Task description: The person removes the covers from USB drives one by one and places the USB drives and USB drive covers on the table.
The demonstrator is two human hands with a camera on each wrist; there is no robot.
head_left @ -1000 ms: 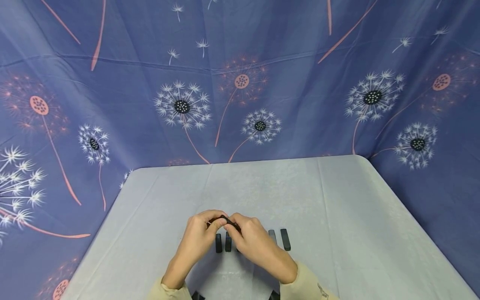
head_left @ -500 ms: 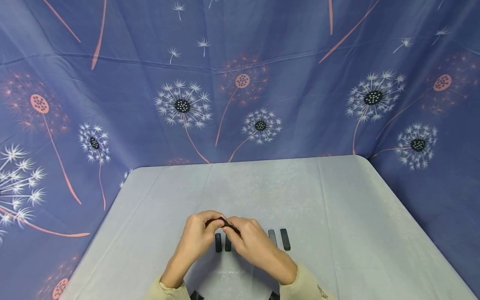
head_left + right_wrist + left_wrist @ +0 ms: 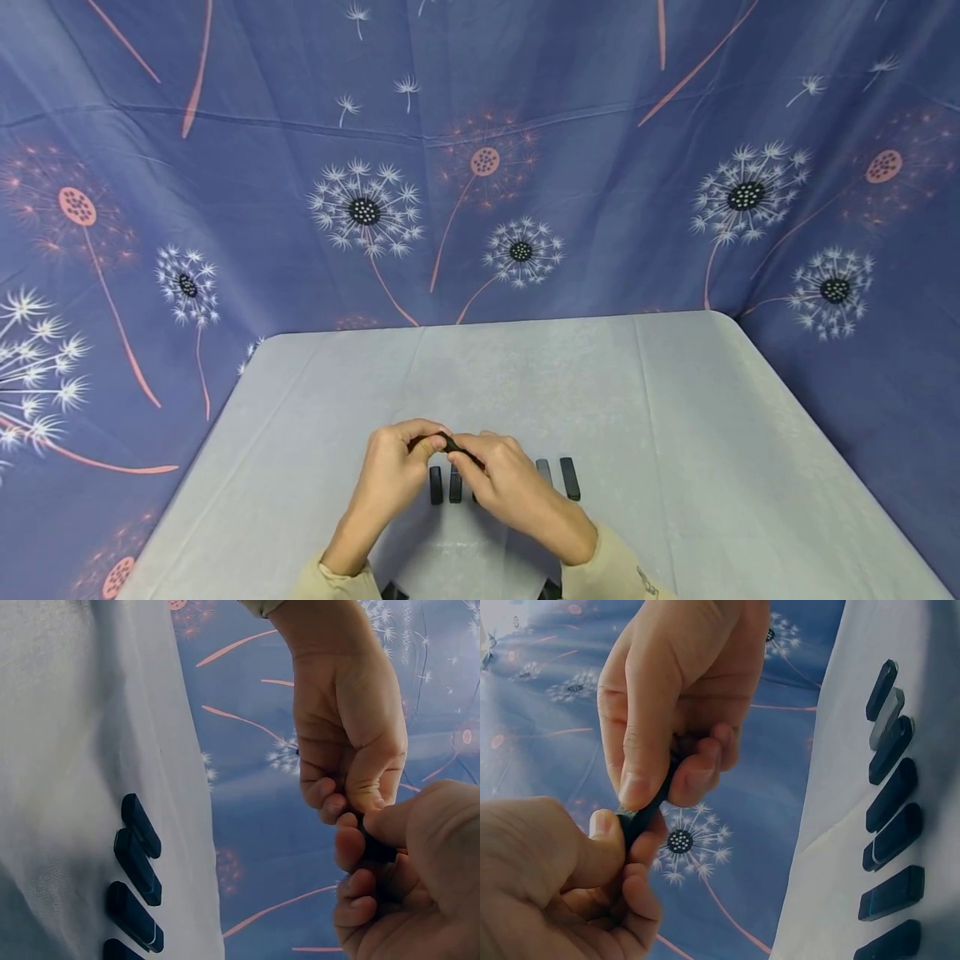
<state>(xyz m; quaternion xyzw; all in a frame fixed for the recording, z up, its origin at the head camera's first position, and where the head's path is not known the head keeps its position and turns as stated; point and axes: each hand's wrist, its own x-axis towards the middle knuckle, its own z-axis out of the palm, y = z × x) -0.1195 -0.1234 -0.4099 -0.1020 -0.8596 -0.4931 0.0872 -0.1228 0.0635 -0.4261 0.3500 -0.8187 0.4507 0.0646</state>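
Both hands hold one small black stick (image 3: 451, 444), shaped like a USB drive, above the table. My left hand (image 3: 392, 465) pinches its left end between thumb and fingers. The thumb and curled fingers of my right hand (image 3: 506, 487) grip the other end. In the left wrist view, the dark body of the stick (image 3: 656, 804) runs between the two sets of fingertips, which cover most of it. Seen from the right wrist, a dark part of the stick (image 3: 379, 849) shows among the fingers.
Several similar sticks lie in a row on the pale-covered table (image 3: 337, 375), below the hands. A black one (image 3: 437, 486) is at the left, a grey one (image 3: 543, 472) and another black stick (image 3: 570, 478) at the right. Behind hangs a blue dandelion-print cloth (image 3: 600, 167).
Both hands stay almost in place with the stick between them. Their fingers shift slightly about it. The row on the table looks the same.
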